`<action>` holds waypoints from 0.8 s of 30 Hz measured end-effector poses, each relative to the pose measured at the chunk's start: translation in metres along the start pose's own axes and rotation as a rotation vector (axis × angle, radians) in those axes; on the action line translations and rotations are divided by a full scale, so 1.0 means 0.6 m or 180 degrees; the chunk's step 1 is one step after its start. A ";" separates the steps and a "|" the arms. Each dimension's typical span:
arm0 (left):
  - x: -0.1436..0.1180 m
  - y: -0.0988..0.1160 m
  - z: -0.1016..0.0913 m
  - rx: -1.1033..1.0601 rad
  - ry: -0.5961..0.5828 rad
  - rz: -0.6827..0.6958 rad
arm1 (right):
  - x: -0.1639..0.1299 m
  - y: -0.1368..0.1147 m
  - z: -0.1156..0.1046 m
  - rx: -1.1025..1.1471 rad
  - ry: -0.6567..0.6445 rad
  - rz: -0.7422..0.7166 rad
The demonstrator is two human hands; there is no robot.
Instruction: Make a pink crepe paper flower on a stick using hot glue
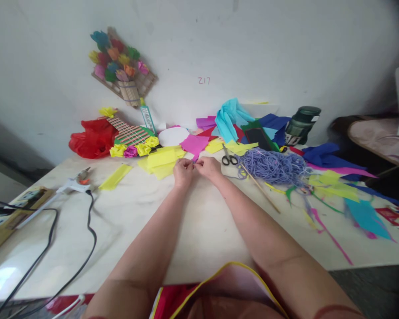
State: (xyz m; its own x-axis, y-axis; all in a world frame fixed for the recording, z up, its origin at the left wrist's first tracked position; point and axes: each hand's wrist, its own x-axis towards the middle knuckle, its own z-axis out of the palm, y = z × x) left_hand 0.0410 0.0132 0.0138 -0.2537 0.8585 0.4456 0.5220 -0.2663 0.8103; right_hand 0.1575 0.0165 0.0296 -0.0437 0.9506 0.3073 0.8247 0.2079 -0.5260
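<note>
At the far left edge of the white table (193, 230) sits a power strip (9, 212) with black cables (86, 239) trailing toward the near edge, and just beyond it a glue gun (76, 181) lies on its side. A loose yellow paper strip (115, 176) rests beside that. Behind, against the wall, a red plastic bag (89, 139) slumps next to a woven paper-and-stick craft (128, 133) edged with small yellow and pink paper roses (133, 149). Above it a stick-framed bouquet of paper flowers (119, 66) leans on the wall, with a green glue bottle (148, 117) standing below; its label is too small to read.

Yellow paper sheets (162, 159) lie just behind the hands. The left hand (183, 172) and right hand (209, 167) meet at the fingertips, both pinching a tiny piece of pink paper (194, 163) between them, held just above the table; nothing blocks them. A larger magenta sheet (194, 144) lies just beyond.

On the wall, faint red writing reads "Z17" (204, 80). Right of the hands lie black-handled scissors (228, 158), then a heap of lavender yarn (272, 166) with a thin wooden stick (261, 189) running toward the near edge. Behind are crumpled cyan paper (231, 117), blue paper and a dark green jar (301, 125) whose label is unreadable. Scraps of yellow, cyan and pink paper (346, 195) litter the right end.
</note>
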 end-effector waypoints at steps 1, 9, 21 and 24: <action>0.000 0.000 0.001 -0.0010 0.0000 -0.0001 | -0.001 -0.002 0.001 -0.0058 0.0020 0.0013; 0.000 -0.001 0.003 -0.0024 0.0022 0.0028 | -0.001 -0.005 -0.002 -0.0114 0.0033 0.0016; -0.003 0.003 0.001 -0.0020 0.0063 0.0012 | 0.001 0.001 0.000 0.0333 -0.0092 0.0161; -0.003 0.003 0.004 -0.0040 0.0062 0.0050 | 0.003 -0.001 0.005 0.0339 -0.0061 0.0268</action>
State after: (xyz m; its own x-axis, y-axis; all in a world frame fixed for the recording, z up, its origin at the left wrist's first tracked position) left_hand 0.0442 0.0123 0.0135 -0.2615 0.8455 0.4655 0.5157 -0.2853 0.8079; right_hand 0.1554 0.0186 0.0278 0.0116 0.9698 0.2437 0.7613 0.1494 -0.6309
